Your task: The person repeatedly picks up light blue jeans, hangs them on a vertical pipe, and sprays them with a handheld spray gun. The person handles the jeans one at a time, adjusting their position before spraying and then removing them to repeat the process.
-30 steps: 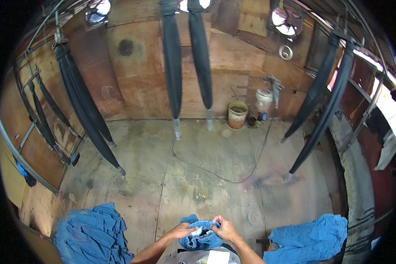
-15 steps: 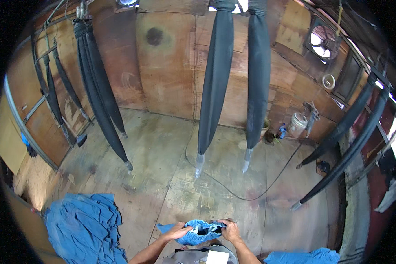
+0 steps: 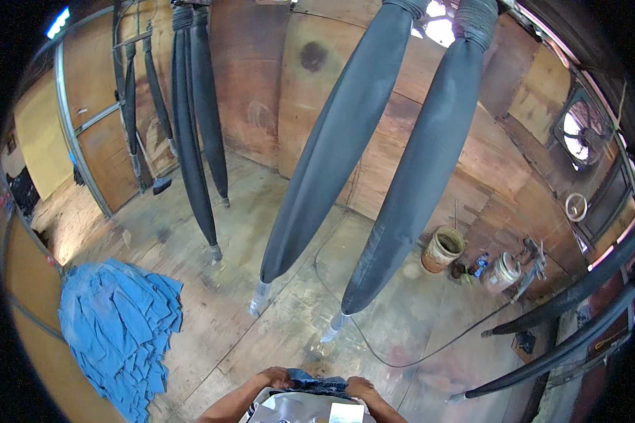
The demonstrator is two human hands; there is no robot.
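Note:
My left hand (image 3: pixel 276 378) and my right hand (image 3: pixel 360 388) are closed on opposite ends of a blue denim garment (image 3: pixel 317 385), close against my body at the lower edge. Its top edge is pulled straight between them, and my body and the picture's edge hide the rest. Ahead of my hands hang two long black tapered tubes, a left one (image 3: pixel 334 148) and a right one (image 3: pixel 420 169), shaped like a pair of legs. Each narrows to a pale wrapped tip above the floor. Neither hand touches them.
A heap of blue cloth pieces (image 3: pixel 120 317) lies on my left. More black tubes hang behind at the left (image 3: pixel 188 127) and slant in at the right (image 3: pixel 564 303). A cable (image 3: pixel 395 366) crosses the floor toward a bucket (image 3: pixel 502 273); another bucket (image 3: pixel 442 249) stands by the wall.
My view has turned and come closer to the two middle tubes. The garment's opening, wide and facing up before, is now a narrow band between my hands, lower in view.

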